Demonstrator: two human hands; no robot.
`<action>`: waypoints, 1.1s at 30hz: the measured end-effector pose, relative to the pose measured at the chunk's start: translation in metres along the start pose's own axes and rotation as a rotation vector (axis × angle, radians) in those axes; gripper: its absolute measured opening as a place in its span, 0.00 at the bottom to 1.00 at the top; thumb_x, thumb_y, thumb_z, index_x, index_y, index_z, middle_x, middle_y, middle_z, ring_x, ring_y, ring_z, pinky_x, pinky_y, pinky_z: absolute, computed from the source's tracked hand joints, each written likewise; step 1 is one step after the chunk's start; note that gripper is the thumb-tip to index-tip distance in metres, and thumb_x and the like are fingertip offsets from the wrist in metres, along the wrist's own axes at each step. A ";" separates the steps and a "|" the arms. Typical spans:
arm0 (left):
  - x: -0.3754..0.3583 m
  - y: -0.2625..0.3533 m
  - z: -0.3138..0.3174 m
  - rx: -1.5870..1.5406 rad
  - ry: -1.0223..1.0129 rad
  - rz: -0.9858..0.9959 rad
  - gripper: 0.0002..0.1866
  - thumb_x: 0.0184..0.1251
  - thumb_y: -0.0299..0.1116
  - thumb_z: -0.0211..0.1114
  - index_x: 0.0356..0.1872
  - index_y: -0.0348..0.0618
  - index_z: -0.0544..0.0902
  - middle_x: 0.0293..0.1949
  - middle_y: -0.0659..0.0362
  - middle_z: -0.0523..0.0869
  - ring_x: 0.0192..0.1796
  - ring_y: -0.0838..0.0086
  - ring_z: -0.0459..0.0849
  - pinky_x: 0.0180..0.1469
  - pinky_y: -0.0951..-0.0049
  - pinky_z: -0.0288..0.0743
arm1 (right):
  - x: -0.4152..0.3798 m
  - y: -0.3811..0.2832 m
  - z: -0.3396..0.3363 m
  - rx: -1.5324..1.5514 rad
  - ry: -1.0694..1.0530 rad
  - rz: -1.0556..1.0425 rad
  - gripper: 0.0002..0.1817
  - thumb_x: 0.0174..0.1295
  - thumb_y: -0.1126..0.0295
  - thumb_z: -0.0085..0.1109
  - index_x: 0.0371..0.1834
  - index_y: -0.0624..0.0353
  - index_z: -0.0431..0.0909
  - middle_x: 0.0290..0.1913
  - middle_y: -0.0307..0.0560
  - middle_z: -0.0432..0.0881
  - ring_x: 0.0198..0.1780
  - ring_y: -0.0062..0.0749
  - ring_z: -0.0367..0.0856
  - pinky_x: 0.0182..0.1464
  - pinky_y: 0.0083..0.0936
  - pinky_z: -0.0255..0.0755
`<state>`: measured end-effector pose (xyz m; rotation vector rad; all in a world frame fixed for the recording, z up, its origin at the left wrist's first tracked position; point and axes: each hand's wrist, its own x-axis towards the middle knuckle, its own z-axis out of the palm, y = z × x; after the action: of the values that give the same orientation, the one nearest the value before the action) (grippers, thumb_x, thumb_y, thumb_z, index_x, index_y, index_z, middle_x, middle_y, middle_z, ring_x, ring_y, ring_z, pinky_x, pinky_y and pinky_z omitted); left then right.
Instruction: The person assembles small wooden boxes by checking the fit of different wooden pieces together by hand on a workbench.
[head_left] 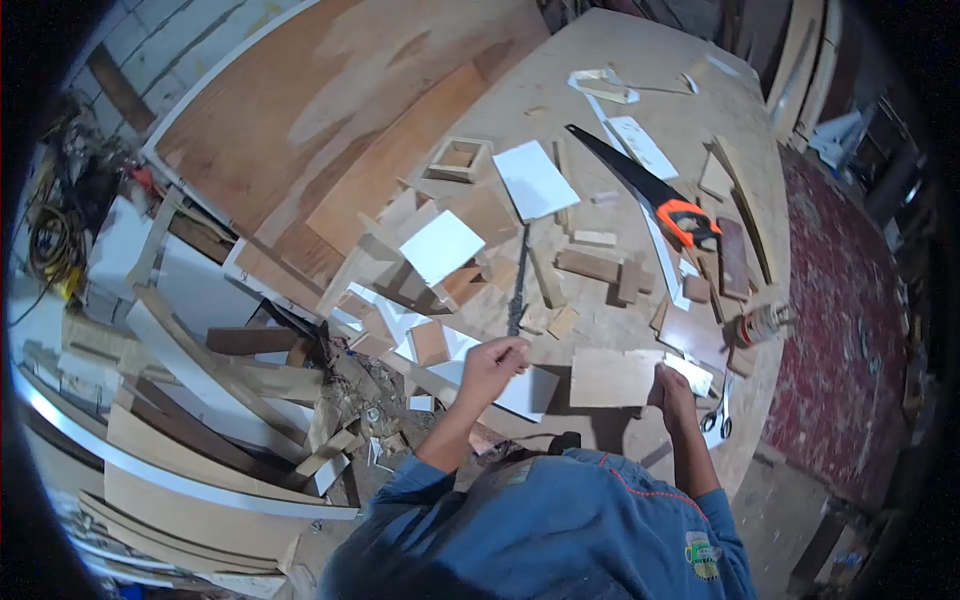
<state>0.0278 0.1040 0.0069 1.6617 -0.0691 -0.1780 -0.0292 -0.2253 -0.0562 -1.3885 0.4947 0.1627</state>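
Board (612, 377) lying flat near the bench (640, 60) edge, roughly 6 o'clock on the worktop, right by the blue shirt. Right hand (672, 392) wrapped around the board's right end, fingers curled on the edge, so holding it steady. Left hand (492, 362) at about 9 o'clock from the board, pinched narrow on the near end of a long thin rasp (517, 285) or saw blade, hard to tell which, running off toward 12. Looks like early days: no visible cut line or kerf in the board, edges look intact, so shaping probably not started yet. Handsaw (650, 195) with orange grip parked up at 1 o'clock, untouched. Scissors (718, 418) just at 3 o'clock of the right hand. White panels (535, 180) and offcuts scattered all over toward 11 and 12, small wooden frame (458, 160) further back. Scrap pile off the bench at 9.
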 end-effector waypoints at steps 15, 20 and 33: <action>0.026 0.036 -0.059 -0.082 0.614 0.289 0.08 0.66 0.28 0.57 0.38 0.34 0.81 0.25 0.62 0.80 0.28 0.84 0.76 0.32 0.83 0.69 | 0.046 0.018 -0.008 -0.192 -0.048 0.034 0.10 0.64 0.66 0.52 0.43 0.59 0.76 0.37 0.38 0.79 0.38 0.21 0.77 0.41 0.21 0.72; 0.044 0.040 -0.103 -0.040 0.742 0.290 0.08 0.66 0.28 0.56 0.39 0.35 0.81 0.26 0.62 0.80 0.28 0.82 0.76 0.34 0.81 0.70 | 0.049 0.034 -0.008 -0.174 -0.055 0.026 0.12 0.62 0.72 0.54 0.47 0.62 0.75 0.40 0.39 0.80 0.40 0.21 0.77 0.44 0.20 0.71; 0.155 -0.043 -0.194 -0.471 0.793 -0.057 0.32 0.63 0.45 0.59 0.67 0.48 0.62 0.62 0.56 0.70 0.65 0.64 0.65 0.64 0.58 0.55 | 0.069 0.003 -0.004 -0.773 -0.152 -0.005 0.13 0.52 0.64 0.66 0.31 0.62 0.76 0.21 0.40 0.77 0.21 0.19 0.71 0.21 0.21 0.63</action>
<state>0.2085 0.2752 -0.0300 1.1658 0.5780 0.4022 0.0298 -0.2411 -0.0891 -2.1089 0.3055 0.4882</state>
